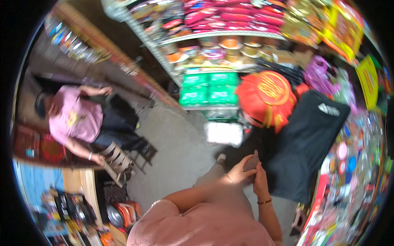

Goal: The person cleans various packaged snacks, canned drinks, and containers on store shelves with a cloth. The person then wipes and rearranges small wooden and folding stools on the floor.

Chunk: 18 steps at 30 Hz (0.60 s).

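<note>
Both of my hands meet in front of my body around a small greyish object [251,163], too blurred to name. My left hand [241,168] holds it from the left, a thin bracelet at the wrist. My right hand [261,178] touches its right side, with a reddish-brown bracelet on that wrist. Just beyond and to the right of my hands lies a large black fabric bag [303,144], and a red lantern-like fabric item [267,97] with yellow decoration rests at its upper left.
A person in a pink shirt [78,117] holds a wooden folding chair [115,164] at left. Ahead stand shelves [221,34] with green packs [209,90]; a white package [224,133] sits below. Jars and small goods [351,166] line the right side, pots [123,213] the lower left.
</note>
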### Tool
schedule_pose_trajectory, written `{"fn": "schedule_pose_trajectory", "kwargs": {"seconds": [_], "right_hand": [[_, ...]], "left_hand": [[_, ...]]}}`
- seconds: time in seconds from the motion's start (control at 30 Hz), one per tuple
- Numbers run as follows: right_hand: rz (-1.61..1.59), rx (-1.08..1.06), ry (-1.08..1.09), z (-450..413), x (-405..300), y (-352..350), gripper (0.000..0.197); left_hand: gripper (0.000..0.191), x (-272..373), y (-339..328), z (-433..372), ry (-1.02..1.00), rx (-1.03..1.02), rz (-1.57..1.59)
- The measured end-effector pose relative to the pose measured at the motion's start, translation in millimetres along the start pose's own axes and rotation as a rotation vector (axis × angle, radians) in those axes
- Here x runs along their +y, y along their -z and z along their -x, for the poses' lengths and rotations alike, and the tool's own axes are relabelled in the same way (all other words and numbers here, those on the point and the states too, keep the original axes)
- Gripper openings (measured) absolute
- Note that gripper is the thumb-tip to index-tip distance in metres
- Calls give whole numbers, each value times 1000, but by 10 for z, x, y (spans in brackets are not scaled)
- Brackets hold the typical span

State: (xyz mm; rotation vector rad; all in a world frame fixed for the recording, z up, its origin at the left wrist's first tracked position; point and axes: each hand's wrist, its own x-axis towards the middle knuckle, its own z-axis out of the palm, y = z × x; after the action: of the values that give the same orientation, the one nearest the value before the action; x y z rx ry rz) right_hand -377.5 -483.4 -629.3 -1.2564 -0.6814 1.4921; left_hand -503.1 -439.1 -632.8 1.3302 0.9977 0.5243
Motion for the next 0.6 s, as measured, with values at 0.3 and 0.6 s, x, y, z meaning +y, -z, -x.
{"fn": "schedule_pose_trajectory", "kwargs": {"seconds": [0.3,0.6], "right_hand": [[395,-699,-193,-437,184,-1844,27],[466,-1107,-400,-387,1022,-2963,28]], "left_hand": [[45,-488,1447,1179,-85,684,361],[38,-1364,1880,2142,-35,1187,631]]}}
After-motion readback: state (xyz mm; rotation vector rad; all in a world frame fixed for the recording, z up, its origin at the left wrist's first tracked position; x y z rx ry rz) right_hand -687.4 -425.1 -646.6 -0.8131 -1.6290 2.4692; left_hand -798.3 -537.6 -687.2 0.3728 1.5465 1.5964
